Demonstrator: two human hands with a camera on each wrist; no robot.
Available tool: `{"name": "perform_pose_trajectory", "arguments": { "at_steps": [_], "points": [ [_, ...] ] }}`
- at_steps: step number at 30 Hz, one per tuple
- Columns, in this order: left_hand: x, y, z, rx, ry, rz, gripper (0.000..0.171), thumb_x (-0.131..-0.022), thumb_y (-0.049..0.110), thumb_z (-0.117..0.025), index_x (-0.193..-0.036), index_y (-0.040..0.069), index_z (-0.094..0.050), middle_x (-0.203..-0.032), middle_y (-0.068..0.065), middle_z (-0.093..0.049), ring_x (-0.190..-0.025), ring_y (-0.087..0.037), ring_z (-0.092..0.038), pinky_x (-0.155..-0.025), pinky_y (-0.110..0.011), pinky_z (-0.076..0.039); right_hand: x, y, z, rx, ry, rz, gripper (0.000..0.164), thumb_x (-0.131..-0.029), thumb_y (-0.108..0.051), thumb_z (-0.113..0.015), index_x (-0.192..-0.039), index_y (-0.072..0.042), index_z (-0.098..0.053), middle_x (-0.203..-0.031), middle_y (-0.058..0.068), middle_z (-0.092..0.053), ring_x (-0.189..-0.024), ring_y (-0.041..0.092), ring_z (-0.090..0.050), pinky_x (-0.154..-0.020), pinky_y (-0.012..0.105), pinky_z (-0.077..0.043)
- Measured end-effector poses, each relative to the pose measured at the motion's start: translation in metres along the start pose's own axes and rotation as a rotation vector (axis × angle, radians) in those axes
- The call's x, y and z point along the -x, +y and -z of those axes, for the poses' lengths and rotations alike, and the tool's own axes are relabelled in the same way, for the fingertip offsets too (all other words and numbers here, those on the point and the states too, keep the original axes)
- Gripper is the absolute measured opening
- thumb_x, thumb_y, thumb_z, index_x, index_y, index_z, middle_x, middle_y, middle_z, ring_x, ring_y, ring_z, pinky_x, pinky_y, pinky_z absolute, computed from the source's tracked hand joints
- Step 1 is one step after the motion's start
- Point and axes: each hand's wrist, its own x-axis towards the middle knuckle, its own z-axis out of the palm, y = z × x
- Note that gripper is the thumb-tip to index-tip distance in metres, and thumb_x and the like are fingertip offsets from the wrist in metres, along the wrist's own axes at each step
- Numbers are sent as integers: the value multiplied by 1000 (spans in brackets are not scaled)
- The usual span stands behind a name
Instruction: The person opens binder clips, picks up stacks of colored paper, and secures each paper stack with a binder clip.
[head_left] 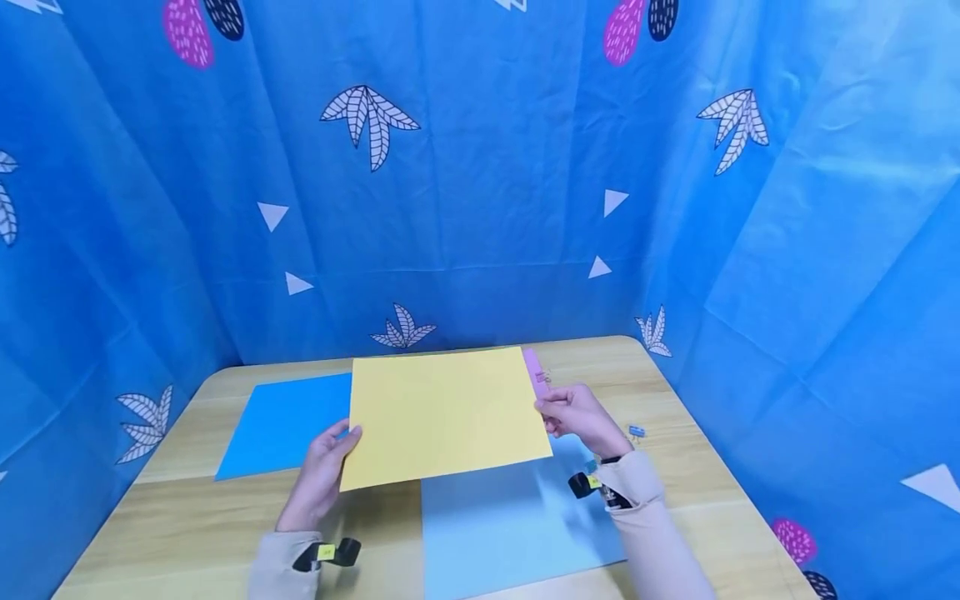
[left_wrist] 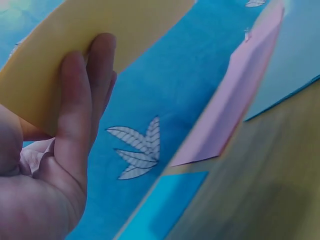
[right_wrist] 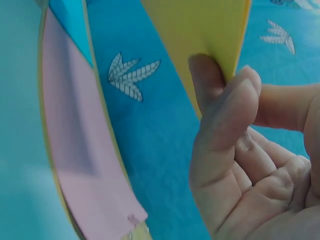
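A yellow sheet of paper (head_left: 446,421) is held up over the table, tilted toward me. My left hand (head_left: 322,467) pinches its left edge, thumb in front and fingers (left_wrist: 75,100) spread behind. At the right edge, my right hand (head_left: 581,417) pinches it between thumb and fingers (right_wrist: 207,77). Under and behind it lies a pink sheet (right_wrist: 75,125), mostly hidden in the head view, with a small clip (head_left: 543,377) at its right edge. A light blue sheet (head_left: 510,525) lies nearer me, partly covered by the yellow one.
To the left, a bright blue sheet (head_left: 285,425) lies on the wooden table (head_left: 187,533). A small blue binder clip (head_left: 637,432) sits right of my right hand. A patterned blue curtain (head_left: 480,208) stands behind the table and along both sides.
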Motion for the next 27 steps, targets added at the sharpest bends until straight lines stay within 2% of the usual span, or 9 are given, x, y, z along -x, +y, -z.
{"name": "perform_pose_trajectory", "arguments": {
  "at_steps": [5, 9, 16, 19, 23, 27],
  "points": [
    [-1, -16, -5, -15, 48, 30, 65, -109, 33, -54, -156, -4, -31, -111, 7, -68, -96, 3, -64, -85, -15, -55, 0, 13, 7, 11, -50, -61, 22, -102, -15, -64, -101, 6, -71, -71, -1, -65, -60, 9, -59, -59, 21, -54],
    [-3, -25, -7, 2, 52, 50, 61, -109, 30, -53, -155, -4, -34, -107, 5, -72, -97, -2, -67, -87, -19, -57, -3, 19, 11, 64, -63, -109, 23, -102, -15, -65, -107, 5, -74, -73, 0, -70, -61, 9, -63, -62, 24, -58],
    [-6, -29, -6, -52, 73, 47, 65, -108, 35, -54, -156, -3, -33, -123, 3, -67, -112, 2, -58, -94, -13, -50, -7, 23, 15, 139, -80, -103, 26, -102, -19, -65, -110, 5, -73, -79, 1, -75, -68, 15, -70, -65, 29, -62],
    [-9, -29, -7, -23, 59, 44, 64, -108, 34, -55, -156, -2, -34, -118, 3, -70, -108, -1, -64, -93, -16, -54, -8, 23, 19, 156, -76, -106, 28, -102, -20, -66, -112, 4, -74, -83, 2, -76, -71, 17, -71, -66, 31, -63],
    [-8, -28, -8, 43, 31, 52, 58, -109, 31, -54, -154, -1, -36, -100, 8, -75, -92, -4, -72, -82, -21, -60, -6, 22, 29, 170, -60, -120, 32, -103, -20, -64, -118, 7, -71, -90, 12, -78, -73, 18, -71, -68, 33, -64],
    [-6, -28, -8, 70, 19, 57, 59, -109, 31, -53, -155, -1, -34, -93, 9, -76, -85, -6, -74, -77, -22, -61, -2, 20, 47, 207, 26, -158, 36, -105, -18, -59, -127, 10, -65, -97, 16, -79, -78, 20, -72, -72, 36, -64]
  ]
}}
